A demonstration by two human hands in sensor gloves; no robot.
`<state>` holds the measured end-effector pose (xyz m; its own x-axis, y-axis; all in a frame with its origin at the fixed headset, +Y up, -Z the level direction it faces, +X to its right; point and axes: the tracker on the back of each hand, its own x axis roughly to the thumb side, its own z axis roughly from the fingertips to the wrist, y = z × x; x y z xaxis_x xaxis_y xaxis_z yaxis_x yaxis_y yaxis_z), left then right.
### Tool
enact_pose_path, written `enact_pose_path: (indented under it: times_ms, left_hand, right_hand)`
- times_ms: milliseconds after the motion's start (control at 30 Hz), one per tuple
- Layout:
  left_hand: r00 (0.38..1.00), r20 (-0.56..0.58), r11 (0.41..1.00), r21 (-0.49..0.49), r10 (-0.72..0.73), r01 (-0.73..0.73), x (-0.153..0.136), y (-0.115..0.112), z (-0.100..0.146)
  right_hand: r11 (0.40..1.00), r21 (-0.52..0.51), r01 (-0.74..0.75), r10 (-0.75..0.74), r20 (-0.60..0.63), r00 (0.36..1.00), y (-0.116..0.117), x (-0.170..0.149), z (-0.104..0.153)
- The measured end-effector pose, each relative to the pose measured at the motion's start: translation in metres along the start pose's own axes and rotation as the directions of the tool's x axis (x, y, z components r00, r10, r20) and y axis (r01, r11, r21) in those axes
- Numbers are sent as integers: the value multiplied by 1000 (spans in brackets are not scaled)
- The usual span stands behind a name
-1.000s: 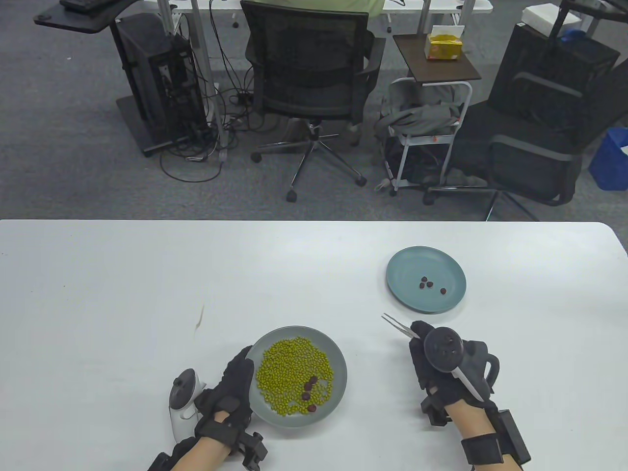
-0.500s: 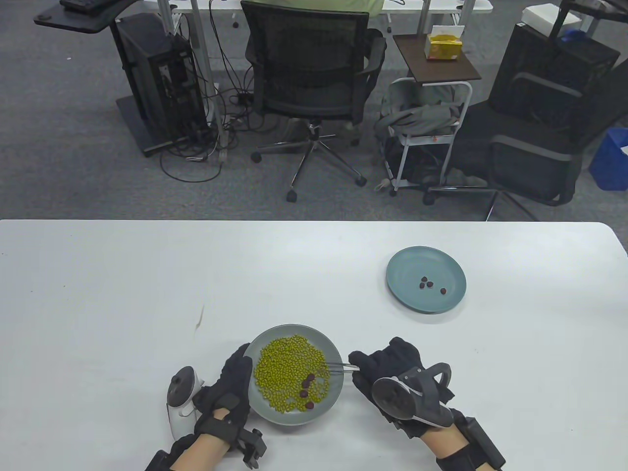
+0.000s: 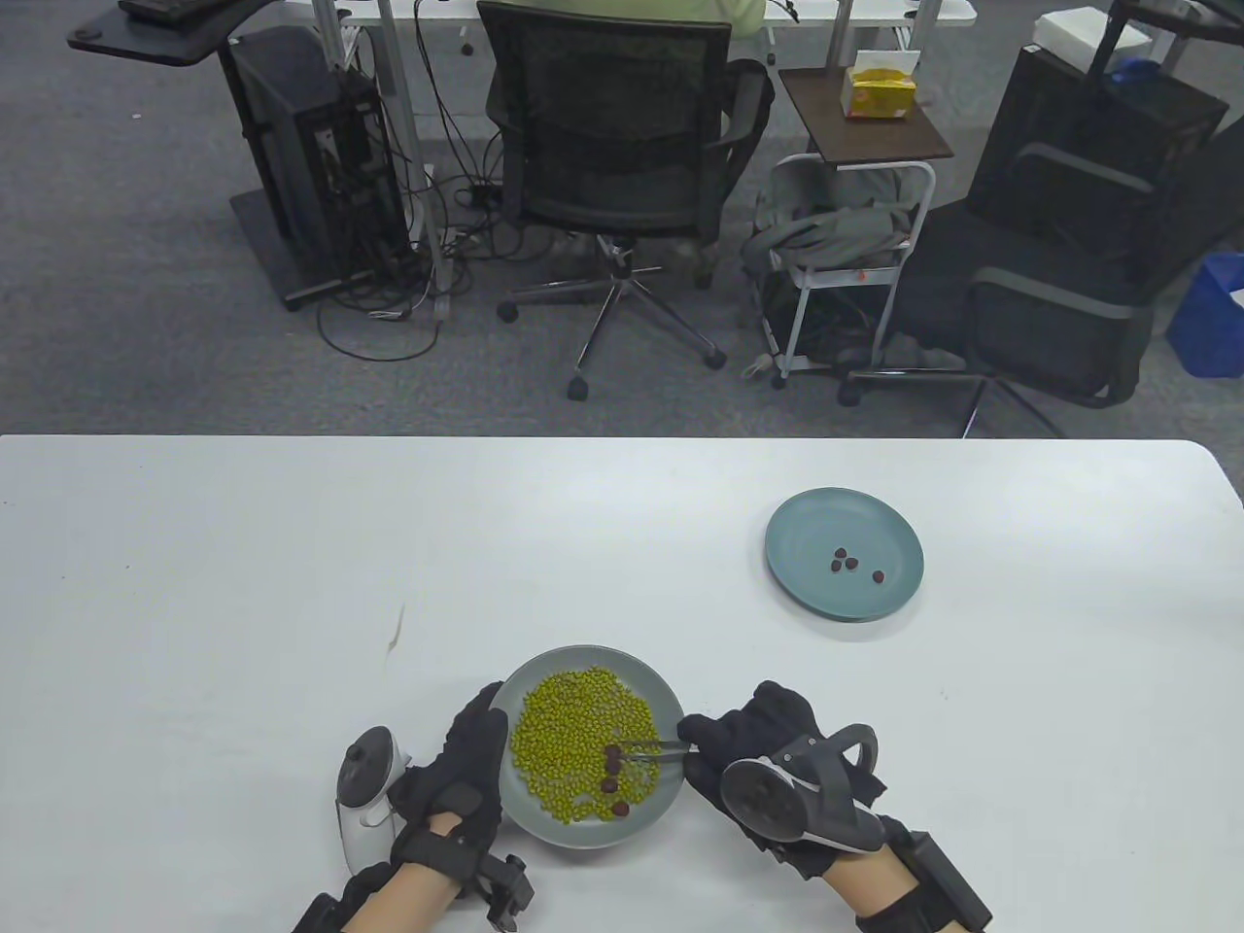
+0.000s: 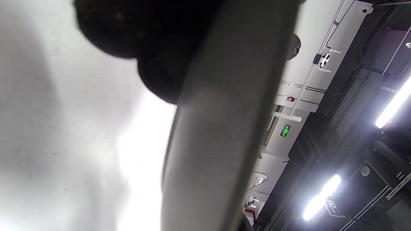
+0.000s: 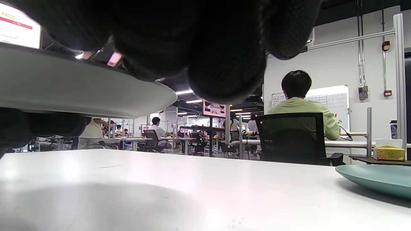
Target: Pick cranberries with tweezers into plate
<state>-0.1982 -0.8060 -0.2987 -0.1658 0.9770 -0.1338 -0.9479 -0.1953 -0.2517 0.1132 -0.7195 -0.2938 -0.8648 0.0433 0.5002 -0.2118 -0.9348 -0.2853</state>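
Observation:
A grey plate (image 3: 671,702) near the table's front holds green beans (image 3: 573,739) and several dark cranberries (image 3: 611,785). My left hand (image 3: 466,768) holds this plate's left rim; the rim (image 4: 221,128) fills the left wrist view. My right hand (image 3: 748,753) grips metal tweezers (image 3: 653,746), whose tips are at a cranberry (image 3: 613,752) in the beans. A teal plate (image 3: 807,593) at the back right holds several cranberries (image 3: 844,561); its edge (image 5: 375,179) shows in the right wrist view, with the grey plate's rim (image 5: 80,96) at the left.
A small brown mark (image 3: 396,632) lies on the white table (image 3: 292,544) left of the grey plate. Office chairs (image 3: 622,146) and a side cart (image 3: 855,224) stand on the floor beyond the far edge.
My right hand swung from beside the teal plate down and left to the grey plate. The tweezer tips now reach further into the beans, at a cranberry. My left hand stayed on the rim.

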Motion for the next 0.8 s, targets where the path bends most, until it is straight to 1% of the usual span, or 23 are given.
enact_pose_path:
  times_ms: [100, 200, 300, 333, 400, 533, 800]
  left_hand:
    - [1000, 0, 1000, -1, 3, -3, 0, 0, 0]
    - [1000, -2, 1000, -3, -2, 2, -1, -1, 0]
    - [1000, -8, 1000, -8, -5, 5, -2, -3, 0]
    - [1000, -8, 1000, -10, -6, 6, -2, -3, 0]
    - [1000, -7, 1000, -12, -7, 7, -3, -4, 0]
    - [1000, -4, 1000, -11, -9, 9, -3, -3, -1]
    - [1000, -9, 1000, -14, -7, 7, -4, -4, 0]
  right_hand:
    - [1000, -5, -2, 2, 2, 1000, 0, 0, 0]
    - [999, -38, -1, 1, 9, 1000, -1, 2, 1]
    - [999, -44, -26, 27, 20, 999, -2, 5, 2]
    - [997, -52, -64, 65, 20, 998, -2, 7, 2]
    - [995, -50, -87, 89, 35, 995, -1, 9, 2]
    - [996, -44, -76, 78, 36, 996, -1, 10, 3]
    - [995, -64, -76, 79, 55, 995, -1, 12, 3]
